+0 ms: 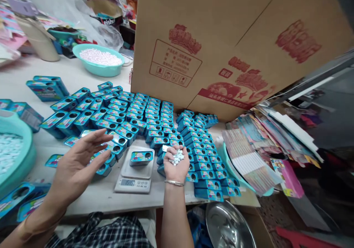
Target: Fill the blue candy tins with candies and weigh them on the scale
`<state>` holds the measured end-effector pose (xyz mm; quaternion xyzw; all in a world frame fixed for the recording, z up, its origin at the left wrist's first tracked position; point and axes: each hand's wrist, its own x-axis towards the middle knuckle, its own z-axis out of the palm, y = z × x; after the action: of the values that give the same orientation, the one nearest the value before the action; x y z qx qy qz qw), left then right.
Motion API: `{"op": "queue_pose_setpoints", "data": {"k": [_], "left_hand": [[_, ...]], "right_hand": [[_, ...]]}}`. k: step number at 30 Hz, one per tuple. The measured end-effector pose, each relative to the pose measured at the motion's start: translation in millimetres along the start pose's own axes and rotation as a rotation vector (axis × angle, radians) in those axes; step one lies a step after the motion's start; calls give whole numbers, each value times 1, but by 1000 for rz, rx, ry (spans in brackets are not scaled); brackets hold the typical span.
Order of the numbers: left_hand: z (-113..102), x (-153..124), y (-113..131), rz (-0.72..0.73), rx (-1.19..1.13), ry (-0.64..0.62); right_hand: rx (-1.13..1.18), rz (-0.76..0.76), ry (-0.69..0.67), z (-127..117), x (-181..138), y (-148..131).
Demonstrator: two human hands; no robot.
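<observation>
My right hand (177,167) is cupped palm up, holding a small heap of pale blue candies (177,156). To its left, a digital kitchen scale (134,186) carries one blue candy tin (142,158) with a dark round opening in its top. My left hand (80,159) hovers left of the scale, fingers apart and holding nothing. Beneath and beyond it stand many similar blue tins (103,124), partly hidden by the fingers. More tins (203,157) stand in rows beside my right hand.
A large cardboard box (210,27) stands behind the tins. A teal basin (24,148) of pale candies sits at far left, a teal bowl (96,69) of pinkish ones at the back. Printed sheets (254,159) lie right; a metal bowl (229,226) is below the table edge.
</observation>
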<state>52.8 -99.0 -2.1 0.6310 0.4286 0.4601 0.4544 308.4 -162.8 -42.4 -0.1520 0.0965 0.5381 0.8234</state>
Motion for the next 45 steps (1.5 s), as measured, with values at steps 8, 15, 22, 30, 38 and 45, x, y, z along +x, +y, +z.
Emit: {"op": "queue_pose_setpoints", "data": {"k": [8,15,22,30,38,45], "left_hand": [[-6,-4,-25,-117,49,-53],[15,-8,-33,8,187,-217],[31,-9,-44,192,327,-268],[26,2,-48,117,347,-218],[33,0,-62,71,322,-282],[49,4,-62,184,397,-321]], "right_hand": [[26,83,-84,6,4,3],[36,145,-38,11,8,10],[-2,50,91,13,7,9],[23,-7,247,14,3,4],[21,-10,268,21,0,8],[-109,-13,154,21,5,24]]}}
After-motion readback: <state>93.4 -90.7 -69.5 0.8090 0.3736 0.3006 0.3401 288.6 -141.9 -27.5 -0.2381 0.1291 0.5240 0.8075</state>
